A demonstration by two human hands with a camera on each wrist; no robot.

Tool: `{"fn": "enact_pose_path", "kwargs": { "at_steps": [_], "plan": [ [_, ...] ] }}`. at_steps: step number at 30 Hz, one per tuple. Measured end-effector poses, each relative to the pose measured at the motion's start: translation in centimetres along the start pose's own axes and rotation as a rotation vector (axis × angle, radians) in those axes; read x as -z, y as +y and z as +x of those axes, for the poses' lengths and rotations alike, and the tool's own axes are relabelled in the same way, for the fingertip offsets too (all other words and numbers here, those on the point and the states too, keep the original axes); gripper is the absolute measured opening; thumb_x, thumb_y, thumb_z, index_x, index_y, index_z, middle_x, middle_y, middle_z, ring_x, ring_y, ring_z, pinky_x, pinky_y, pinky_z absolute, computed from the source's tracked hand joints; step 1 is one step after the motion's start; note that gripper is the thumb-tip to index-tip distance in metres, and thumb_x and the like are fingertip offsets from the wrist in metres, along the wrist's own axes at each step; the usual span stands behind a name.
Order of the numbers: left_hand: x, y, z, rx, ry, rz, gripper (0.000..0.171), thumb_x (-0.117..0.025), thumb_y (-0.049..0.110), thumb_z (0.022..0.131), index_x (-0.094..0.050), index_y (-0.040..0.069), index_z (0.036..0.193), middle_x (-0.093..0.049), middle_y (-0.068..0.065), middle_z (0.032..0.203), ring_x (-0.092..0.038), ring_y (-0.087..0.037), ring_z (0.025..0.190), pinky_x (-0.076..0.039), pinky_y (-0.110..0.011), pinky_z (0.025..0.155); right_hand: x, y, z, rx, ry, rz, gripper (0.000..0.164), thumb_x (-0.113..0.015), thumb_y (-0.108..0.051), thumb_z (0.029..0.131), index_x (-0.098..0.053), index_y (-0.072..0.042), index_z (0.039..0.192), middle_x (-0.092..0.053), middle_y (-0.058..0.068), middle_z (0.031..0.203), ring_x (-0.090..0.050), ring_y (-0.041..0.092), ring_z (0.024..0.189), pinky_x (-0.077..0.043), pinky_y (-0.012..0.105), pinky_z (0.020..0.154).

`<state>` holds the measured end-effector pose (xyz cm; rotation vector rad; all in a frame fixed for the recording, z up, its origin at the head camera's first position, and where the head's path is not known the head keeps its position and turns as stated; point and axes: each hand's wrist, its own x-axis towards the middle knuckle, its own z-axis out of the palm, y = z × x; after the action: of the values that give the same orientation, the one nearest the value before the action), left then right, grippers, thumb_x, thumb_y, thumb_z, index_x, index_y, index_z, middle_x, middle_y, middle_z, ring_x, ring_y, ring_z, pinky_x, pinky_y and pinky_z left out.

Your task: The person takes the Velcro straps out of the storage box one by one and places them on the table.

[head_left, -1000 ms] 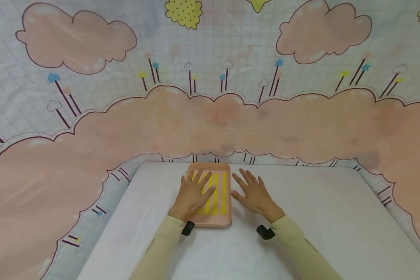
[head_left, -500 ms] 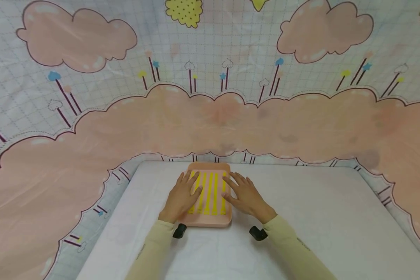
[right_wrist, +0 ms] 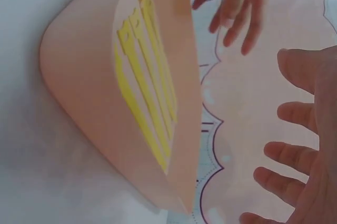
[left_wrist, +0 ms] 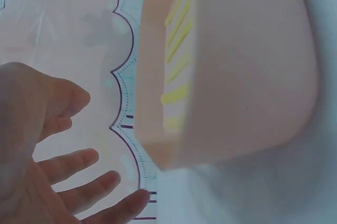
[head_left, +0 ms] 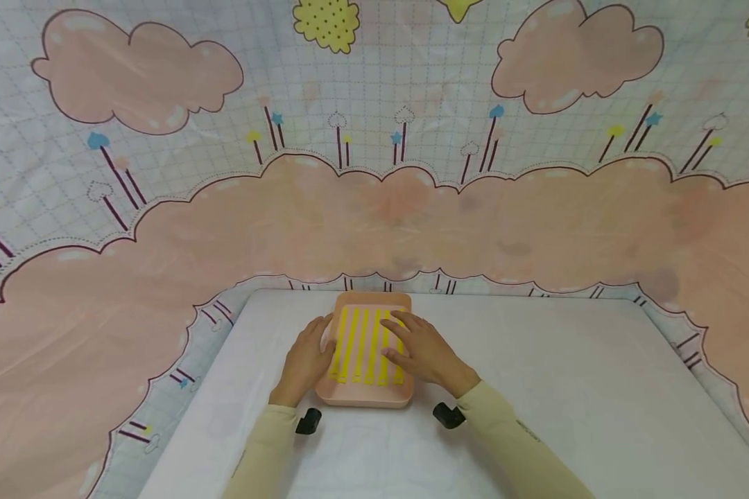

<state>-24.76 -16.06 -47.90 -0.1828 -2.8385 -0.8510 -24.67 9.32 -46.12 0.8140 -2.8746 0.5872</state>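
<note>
A peach-coloured tray lies on the white table near its far edge. Several long yellow strips lie side by side in it, lengthwise. In the right wrist view the near ends of the strips look wider, with small holes or notches; their exact kind cannot be told. My left hand is at the tray's left side, fingers loosely extended and holding nothing. Over the tray's right part is my right hand, its fingers spread and relaxed. Both wrist views show the hands raised, apart from the tray.
The white table extends to both sides of the tray. Behind it hangs a patterned cloth with clouds and stars. A dark wrist device sits under the right wrist, another under the left.
My left hand has moved left, from over the strips to the tray's left edge. The right hand has shifted left, from beside the tray to over its right part. Tray and strips stay in place.
</note>
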Motion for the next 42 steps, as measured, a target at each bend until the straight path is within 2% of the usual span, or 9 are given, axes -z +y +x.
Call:
{"fn": "enact_pose_path", "kwargs": {
  "at_steps": [6, 13, 18, 24, 28, 31, 36, 42],
  "plan": [
    [-0.4, -1.2, -0.4, 0.012, 0.009, -0.035, 0.054, -0.06, 0.016, 0.096, -0.045, 0.012, 0.147, -0.051, -0.019, 0.144, -0.051, -0.04, 0.13, -0.044, -0.057, 0.103, 0.1, -0.9, 0.8, 0.027, -0.067, -0.016, 0.059, -0.052, -0.05, 0.098, -0.042, -0.023, 0.149, -0.038, 0.008, 0.156, -0.038, 0.033, 0.143, -0.031, 0.053, 0.116],
    [-0.9, -2.4, -0.6, -0.007, 0.026, -0.099, 0.053, -0.061, 0.008, 0.092, -0.049, 0.007, 0.143, -0.062, -0.019, 0.127, -0.065, -0.035, 0.109, -0.052, -0.053, 0.09, 0.2, -2.0, 1.6, 0.07, -0.09, -0.037, 0.06, -0.057, -0.049, 0.096, -0.042, -0.023, 0.148, -0.04, 0.008, 0.154, -0.041, 0.031, 0.141, -0.036, 0.054, 0.113],
    [-1.4, -3.2, -0.5, 0.008, 0.031, -0.156, 0.049, -0.06, 0.005, 0.091, -0.052, 0.004, 0.14, -0.065, -0.018, 0.116, -0.069, -0.032, 0.1, -0.055, -0.048, 0.085, 0.0, -2.7, 2.2, 0.094, -0.109, -0.056, 0.062, -0.062, -0.048, 0.094, -0.044, -0.023, 0.147, -0.043, 0.008, 0.153, -0.043, 0.032, 0.139, -0.037, 0.054, 0.112],
    [-1.5, -3.6, -0.5, 0.053, -0.011, -0.249, 0.046, -0.06, 0.003, 0.091, -0.054, 0.001, 0.137, -0.067, -0.021, 0.116, -0.069, -0.036, 0.101, -0.056, -0.048, 0.087, -0.3, -3.2, 3.1, 0.102, -0.124, -0.094, 0.062, -0.064, -0.048, 0.092, -0.046, -0.024, 0.146, -0.045, 0.005, 0.151, -0.045, 0.031, 0.138, -0.039, 0.053, 0.111],
    [-1.4, -3.7, -0.7, 0.107, -0.055, -0.312, 0.046, -0.059, 0.003, 0.093, -0.054, 0.004, 0.139, -0.066, -0.023, 0.12, -0.069, -0.038, 0.102, -0.056, -0.048, 0.087, -0.5, -3.4, 3.9, 0.124, -0.119, -0.099, 0.058, -0.067, -0.043, 0.092, -0.049, -0.023, 0.143, -0.048, 0.004, 0.148, -0.047, 0.029, 0.136, -0.041, 0.051, 0.11],
    [-1.4, -3.8, -0.7, 0.161, -0.085, -0.349, 0.046, -0.059, 0.006, 0.094, -0.055, 0.009, 0.14, -0.065, -0.021, 0.125, -0.068, -0.036, 0.104, -0.056, -0.045, 0.088, -0.7, -3.5, 4.5, 0.136, -0.12, -0.09, 0.054, -0.068, -0.039, 0.092, -0.052, -0.022, 0.141, -0.05, 0.004, 0.145, -0.049, 0.028, 0.135, -0.042, 0.049, 0.11],
    [-1.3, -3.8, -0.8, 0.222, -0.113, -0.424, 0.046, -0.059, 0.007, 0.095, -0.055, 0.011, 0.14, -0.063, -0.02, 0.13, -0.066, -0.036, 0.11, -0.057, -0.036, 0.082, -1.1, -3.7, 5.5, 0.169, -0.124, -0.083, 0.048, -0.068, -0.034, 0.093, -0.055, -0.022, 0.138, -0.053, 0.003, 0.142, -0.051, 0.023, 0.132, -0.044, 0.043, 0.109],
    [-1.4, -3.9, -0.8, 0.239, -0.131, -0.448, 0.046, -0.057, 0.007, 0.095, -0.054, 0.009, 0.141, -0.061, -0.021, 0.132, -0.063, -0.039, 0.116, -0.057, -0.036, 0.082, -1.5, -4.1, 6.6, 0.203, -0.136, -0.067, 0.043, -0.067, -0.03, 0.094, -0.058, -0.02, 0.134, -0.056, 0.0, 0.139, -0.052, 0.021, 0.13, -0.046, 0.041, 0.107]
  ]
}}
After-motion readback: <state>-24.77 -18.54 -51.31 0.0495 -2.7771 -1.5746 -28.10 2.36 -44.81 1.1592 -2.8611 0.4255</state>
